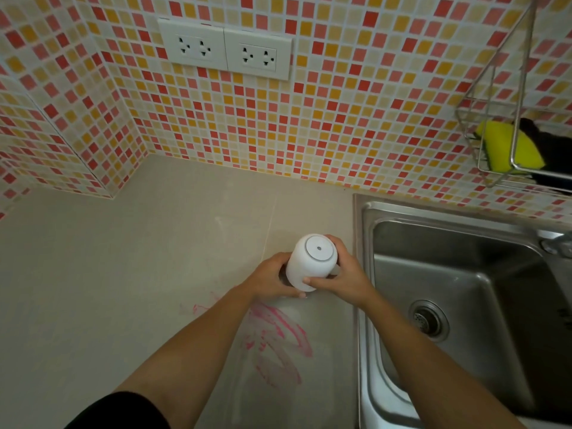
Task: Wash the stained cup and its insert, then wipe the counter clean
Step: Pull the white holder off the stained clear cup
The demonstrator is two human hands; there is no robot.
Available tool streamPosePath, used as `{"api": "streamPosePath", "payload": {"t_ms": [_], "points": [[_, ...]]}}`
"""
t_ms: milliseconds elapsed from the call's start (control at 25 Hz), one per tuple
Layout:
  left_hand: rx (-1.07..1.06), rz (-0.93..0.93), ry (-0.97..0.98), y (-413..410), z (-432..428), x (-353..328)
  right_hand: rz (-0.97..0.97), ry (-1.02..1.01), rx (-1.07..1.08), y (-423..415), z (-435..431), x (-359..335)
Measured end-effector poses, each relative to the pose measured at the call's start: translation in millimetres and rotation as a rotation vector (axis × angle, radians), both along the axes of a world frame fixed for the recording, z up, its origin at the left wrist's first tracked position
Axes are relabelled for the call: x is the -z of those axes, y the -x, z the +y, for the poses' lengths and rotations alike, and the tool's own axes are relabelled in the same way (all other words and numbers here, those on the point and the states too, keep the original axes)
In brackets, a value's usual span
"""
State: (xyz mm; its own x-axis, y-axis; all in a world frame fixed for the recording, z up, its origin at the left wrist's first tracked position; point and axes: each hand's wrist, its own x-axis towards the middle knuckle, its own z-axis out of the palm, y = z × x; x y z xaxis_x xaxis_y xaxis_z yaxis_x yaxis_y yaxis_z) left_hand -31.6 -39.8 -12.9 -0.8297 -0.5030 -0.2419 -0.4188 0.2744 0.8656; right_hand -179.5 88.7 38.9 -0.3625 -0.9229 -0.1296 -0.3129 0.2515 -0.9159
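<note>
A white cup stands on the beige counter just left of the sink, topped by a round white piece with a small grey dot in its centre. My left hand wraps its left side and lower part. My right hand grips its right side, the thumb across the front. Pink smeared stains mark the counter in front of the cup, between my forearms. The cup's inside is hidden.
A steel sink with a drain lies to the right. On the tiled wall above it hangs a wire rack that holds a yellow sponge and something black. Two double sockets sit on the back wall.
</note>
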Motion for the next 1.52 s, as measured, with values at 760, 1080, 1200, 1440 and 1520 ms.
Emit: {"api": "streamPosePath", "payload": {"t_ms": [760,1080,1200,1440,1520], "points": [[-0.011,-0.042,-0.014,-1,-8,-3,-0.750,0.323,0.452,41,37,-18],[0.017,-0.085,-0.010,-12,-21,-14,-0.938,0.333,0.596,21,23,25],[0.007,-0.102,0.007,-16,-28,-16,-0.694,0.254,0.618,15,16,32],[-0.035,-0.115,-0.006,-23,-36,-19,-0.335,0.120,0.407,10,21,38],[-0.037,-0.121,-0.008,-23,-37,-19,-0.279,0.099,0.365,6,21,40]]}}
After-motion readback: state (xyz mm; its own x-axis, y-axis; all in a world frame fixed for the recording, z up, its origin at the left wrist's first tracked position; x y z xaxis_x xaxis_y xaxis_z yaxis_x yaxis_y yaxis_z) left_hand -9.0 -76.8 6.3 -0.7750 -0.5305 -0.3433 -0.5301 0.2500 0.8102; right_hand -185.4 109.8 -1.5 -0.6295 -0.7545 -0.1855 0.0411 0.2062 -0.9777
